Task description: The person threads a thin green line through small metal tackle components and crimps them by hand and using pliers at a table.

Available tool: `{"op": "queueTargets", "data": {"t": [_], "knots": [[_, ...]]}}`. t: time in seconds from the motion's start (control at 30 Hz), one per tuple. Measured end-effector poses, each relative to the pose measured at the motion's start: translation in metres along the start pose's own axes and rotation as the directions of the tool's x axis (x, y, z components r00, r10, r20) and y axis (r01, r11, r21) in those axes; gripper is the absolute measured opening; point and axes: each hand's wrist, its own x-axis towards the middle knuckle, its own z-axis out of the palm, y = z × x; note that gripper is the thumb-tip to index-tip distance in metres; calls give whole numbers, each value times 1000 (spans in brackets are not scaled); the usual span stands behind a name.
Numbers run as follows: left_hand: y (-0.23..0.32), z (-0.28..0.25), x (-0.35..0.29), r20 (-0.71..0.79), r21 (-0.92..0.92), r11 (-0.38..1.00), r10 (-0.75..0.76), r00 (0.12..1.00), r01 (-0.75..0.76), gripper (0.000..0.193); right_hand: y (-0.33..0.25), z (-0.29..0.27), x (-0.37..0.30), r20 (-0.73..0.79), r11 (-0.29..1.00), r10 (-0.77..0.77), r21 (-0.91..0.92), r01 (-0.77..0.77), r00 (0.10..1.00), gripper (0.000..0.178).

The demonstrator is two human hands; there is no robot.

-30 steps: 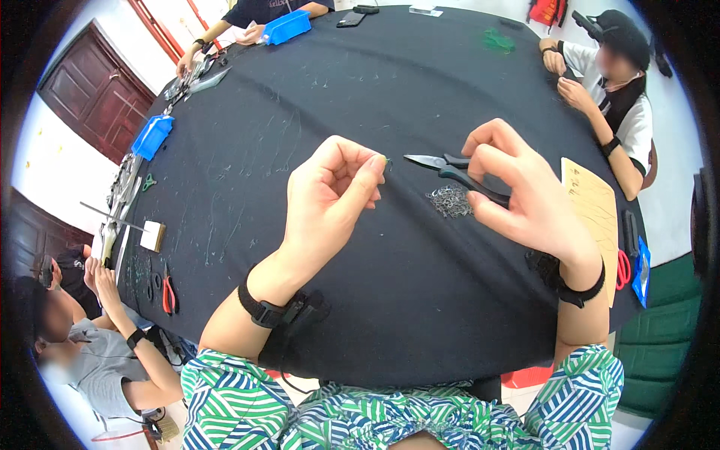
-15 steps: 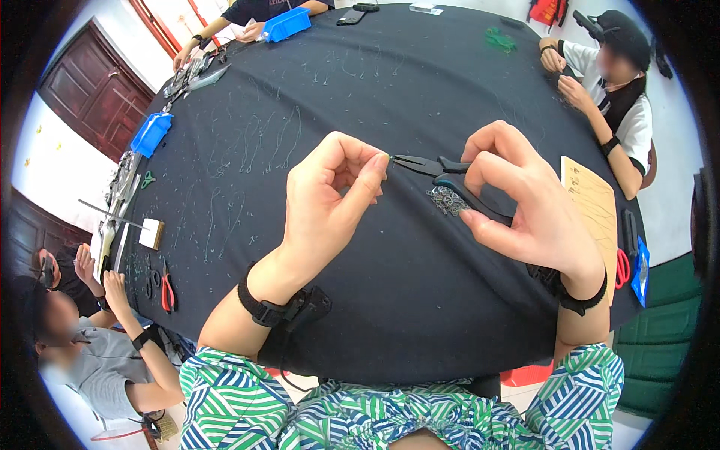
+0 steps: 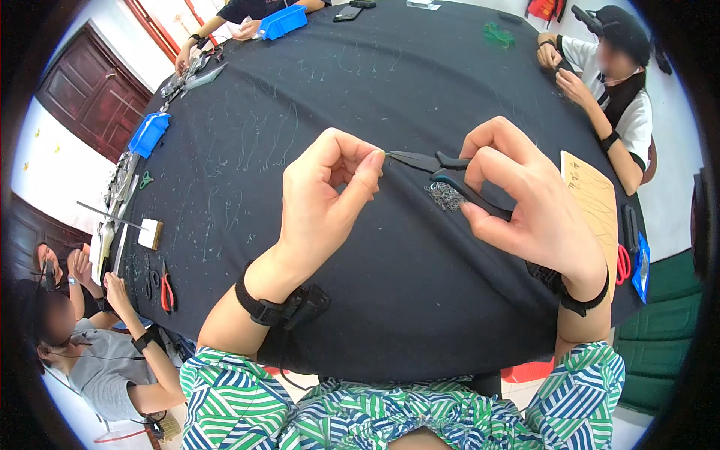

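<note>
Currently, the right hand (image 3: 531,201) grips black-and-teal, needle-nosed metal pliers (image 3: 421,160), tips toward nine o'clock, just beside the left hand (image 3: 324,193), pinched closed, contents indiscernible.

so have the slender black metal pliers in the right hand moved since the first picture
Yes, the pliers shifted left, judged against the silvery pile of small metal pieces.

Far side: blue tray (image 3: 283,23), dark phone (image 3: 347,13) to its right. Far right: green tangle (image 3: 498,34); seated person in dark cap (image 3: 635,135) at right edge. Left: second blue tray (image 3: 149,135), small green tool (image 3: 146,180), white block (image 3: 150,234) with thin rod. Near left: red-handled pliers (image 3: 166,292). Right: red handles (image 3: 623,264) beside blue packet (image 3: 641,270). Beyond, far left: brown door (image 3: 96,91).
</note>
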Motion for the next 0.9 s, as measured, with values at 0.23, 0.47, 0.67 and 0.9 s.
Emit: {"op": "queueTargets", "data": {"t": [0.23,0.47,0.67,0.9], "knots": [[-1,0,-1,-24,69,997,42,999,-40,6,-8,0,0,0,1000,4,-1,-4,1000,24],[-5,2,-2,25,96,992,79,997,-81,7,-6,4,-2,7,999,53,3,-53,999,23],[-13,2,-1,11,121,992,22,1000,-23,6,-8,10,-3,-41,994,84,-72,-87,996,23],[-14,1,3,-80,116,993,34,996,-24,8,11,-3,-11,-143,890,245,-360,-281,959,21]]}}
